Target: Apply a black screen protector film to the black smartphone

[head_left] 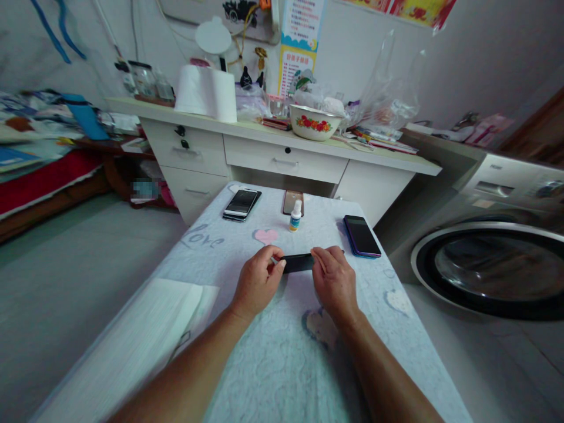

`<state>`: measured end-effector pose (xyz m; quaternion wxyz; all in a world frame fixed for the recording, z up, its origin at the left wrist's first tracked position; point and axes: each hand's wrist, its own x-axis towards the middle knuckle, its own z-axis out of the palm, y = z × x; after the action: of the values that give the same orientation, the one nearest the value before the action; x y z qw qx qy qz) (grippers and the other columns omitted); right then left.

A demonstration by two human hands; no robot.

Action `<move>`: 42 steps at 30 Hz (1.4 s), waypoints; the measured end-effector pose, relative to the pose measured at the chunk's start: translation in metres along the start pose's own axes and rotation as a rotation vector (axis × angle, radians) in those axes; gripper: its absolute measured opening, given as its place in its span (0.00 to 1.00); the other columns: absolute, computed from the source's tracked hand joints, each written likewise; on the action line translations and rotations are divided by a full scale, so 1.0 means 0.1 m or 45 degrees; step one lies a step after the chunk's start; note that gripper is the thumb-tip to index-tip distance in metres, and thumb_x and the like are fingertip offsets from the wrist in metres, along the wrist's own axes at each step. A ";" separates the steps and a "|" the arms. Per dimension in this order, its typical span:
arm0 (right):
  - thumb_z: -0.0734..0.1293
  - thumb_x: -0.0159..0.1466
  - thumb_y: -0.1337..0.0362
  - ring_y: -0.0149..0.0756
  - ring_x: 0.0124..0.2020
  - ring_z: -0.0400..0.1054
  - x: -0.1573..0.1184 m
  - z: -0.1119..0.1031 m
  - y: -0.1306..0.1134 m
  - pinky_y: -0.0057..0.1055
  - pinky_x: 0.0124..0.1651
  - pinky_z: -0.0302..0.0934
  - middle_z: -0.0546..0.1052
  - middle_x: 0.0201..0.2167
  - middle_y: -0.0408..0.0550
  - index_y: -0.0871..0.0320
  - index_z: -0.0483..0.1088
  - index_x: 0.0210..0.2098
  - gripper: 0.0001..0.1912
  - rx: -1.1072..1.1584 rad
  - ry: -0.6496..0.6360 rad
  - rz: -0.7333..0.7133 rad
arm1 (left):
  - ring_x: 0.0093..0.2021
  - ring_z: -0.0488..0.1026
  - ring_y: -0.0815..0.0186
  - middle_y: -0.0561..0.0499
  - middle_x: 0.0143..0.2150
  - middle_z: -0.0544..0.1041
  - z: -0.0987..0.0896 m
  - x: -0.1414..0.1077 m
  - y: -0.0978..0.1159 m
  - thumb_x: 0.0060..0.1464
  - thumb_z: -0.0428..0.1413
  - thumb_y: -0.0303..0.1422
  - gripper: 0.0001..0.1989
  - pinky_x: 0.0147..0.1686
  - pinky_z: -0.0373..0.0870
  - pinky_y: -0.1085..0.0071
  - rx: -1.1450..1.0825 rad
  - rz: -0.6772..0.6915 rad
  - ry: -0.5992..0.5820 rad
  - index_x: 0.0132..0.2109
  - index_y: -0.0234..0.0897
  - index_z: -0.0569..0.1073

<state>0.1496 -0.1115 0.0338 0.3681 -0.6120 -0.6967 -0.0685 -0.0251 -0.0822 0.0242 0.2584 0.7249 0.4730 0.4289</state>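
Thumb and forefinger of the left hand [258,279] pinch the left end of a dark smartphone [298,264]; the fingers of the right hand [335,279] are bent close around its right end, some of their tips hidden. The smartphone lies directly between the hands, long axis running left to right with a slight rise toward the right, neither hand clearly nearer. Whether its lower edge touches the patterned tablecloth [273,364] cannot be told. Just beyond it stands a small white bottle [295,218], upright, in front of a gold-toned phone [291,201]. Farther out, stacked phones [242,202] lie at the far left, and a purple-edged phone stack [362,236] lies beyond the right hand.
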 end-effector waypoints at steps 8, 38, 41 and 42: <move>0.58 0.67 0.69 0.33 0.35 0.68 -0.03 0.06 -0.08 0.27 0.40 0.64 0.72 0.36 0.49 0.59 0.71 0.47 0.14 0.099 -0.049 -0.077 | 0.25 0.68 0.71 0.56 0.30 0.73 -0.01 0.00 0.01 0.55 0.51 0.30 0.03 0.29 0.62 0.74 0.011 0.004 -0.006 0.38 0.38 0.68; 0.58 0.68 0.69 0.33 0.38 0.69 -0.03 0.06 -0.19 0.27 0.42 0.65 0.72 0.38 0.49 0.58 0.70 0.50 0.14 0.193 -0.161 -0.165 | 0.26 0.68 0.70 0.55 0.30 0.73 -0.01 -0.01 0.01 0.55 0.51 0.29 0.04 0.30 0.62 0.74 -0.004 0.003 -0.018 0.38 0.38 0.69; 0.57 0.68 0.69 0.33 0.38 0.69 -0.03 0.06 -0.19 0.27 0.42 0.65 0.72 0.38 0.49 0.57 0.70 0.50 0.14 0.209 -0.168 -0.175 | 0.26 0.68 0.70 0.55 0.29 0.73 0.00 -0.01 0.00 0.55 0.51 0.29 0.03 0.29 0.62 0.74 -0.006 0.003 -0.017 0.38 0.38 0.69; 0.57 0.68 0.69 0.33 0.38 0.69 -0.03 0.06 -0.19 0.27 0.42 0.65 0.72 0.38 0.49 0.57 0.70 0.49 0.14 0.211 -0.170 -0.176 | 0.26 0.68 0.70 0.55 0.29 0.73 0.00 -0.01 0.00 0.55 0.51 0.29 0.03 0.29 0.62 0.75 -0.007 0.005 -0.016 0.38 0.38 0.69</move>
<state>0.1303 -0.1154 0.0343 0.3645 -0.5332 -0.7634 0.0049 -0.0254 -0.0834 0.0240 0.2625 0.7278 0.4687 0.4263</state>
